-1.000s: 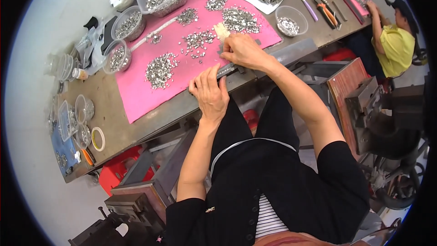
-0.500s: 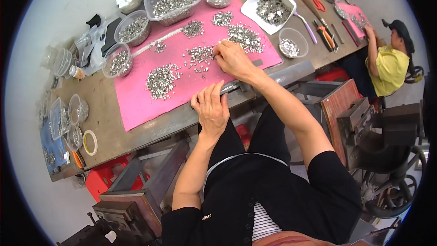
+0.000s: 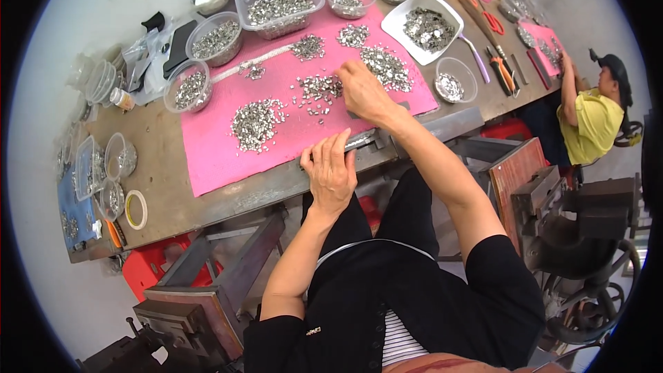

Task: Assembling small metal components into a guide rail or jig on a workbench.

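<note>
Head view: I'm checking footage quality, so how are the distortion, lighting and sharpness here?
Head view: strong fisheye, so the table edge bows and black corners frame the picture; light is soft and even, with only faint shadows under the right hand on the pink mat; the left hand is sharp, and detail softens toward the rim.

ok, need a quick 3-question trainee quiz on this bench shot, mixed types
1. True or false: the right hand rests on the pink mat among the metal bits.
2. What does the left hand touch? A) scissors B) the table's front edge C) a tape roll
3. Fill in: the square white tray holds ____ pieces.

Key: 1 true; 2 B; 3 metal.
</note>
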The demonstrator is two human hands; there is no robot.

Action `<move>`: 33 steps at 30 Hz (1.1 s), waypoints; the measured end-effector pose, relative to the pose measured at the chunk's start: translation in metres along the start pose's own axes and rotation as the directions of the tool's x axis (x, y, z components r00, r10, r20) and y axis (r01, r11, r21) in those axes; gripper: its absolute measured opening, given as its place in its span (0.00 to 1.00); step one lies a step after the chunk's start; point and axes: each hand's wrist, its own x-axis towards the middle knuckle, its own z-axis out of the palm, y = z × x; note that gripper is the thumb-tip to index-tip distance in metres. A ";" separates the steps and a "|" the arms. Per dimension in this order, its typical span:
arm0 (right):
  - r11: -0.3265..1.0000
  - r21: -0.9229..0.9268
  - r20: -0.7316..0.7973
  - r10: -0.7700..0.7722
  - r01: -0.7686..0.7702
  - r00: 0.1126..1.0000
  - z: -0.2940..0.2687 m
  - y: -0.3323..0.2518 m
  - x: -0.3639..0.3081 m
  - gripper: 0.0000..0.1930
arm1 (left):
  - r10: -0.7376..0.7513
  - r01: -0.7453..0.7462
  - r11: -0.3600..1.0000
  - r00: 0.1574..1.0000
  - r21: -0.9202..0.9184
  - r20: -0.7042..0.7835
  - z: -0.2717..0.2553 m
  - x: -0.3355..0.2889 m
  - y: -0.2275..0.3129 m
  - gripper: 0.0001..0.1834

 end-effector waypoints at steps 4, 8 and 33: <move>0.986 0.166 0.047 0.004 -0.012 0.999 -0.004 -0.008 0.008 0.11 | 0.006 -0.006 1.000 1.000 0.005 0.005 -0.004 -0.003 0.000 0.33; 0.986 0.164 -0.054 0.034 -0.024 0.998 0.007 0.005 0.029 0.09 | 0.014 -0.014 1.000 1.000 -0.005 0.004 -0.004 -0.003 0.002 0.33; 0.822 0.544 0.079 0.149 -0.168 0.986 -0.047 -0.037 -0.098 0.03 | 0.009 -0.009 1.000 1.000 0.009 -0.007 0.000 -0.004 -0.002 0.38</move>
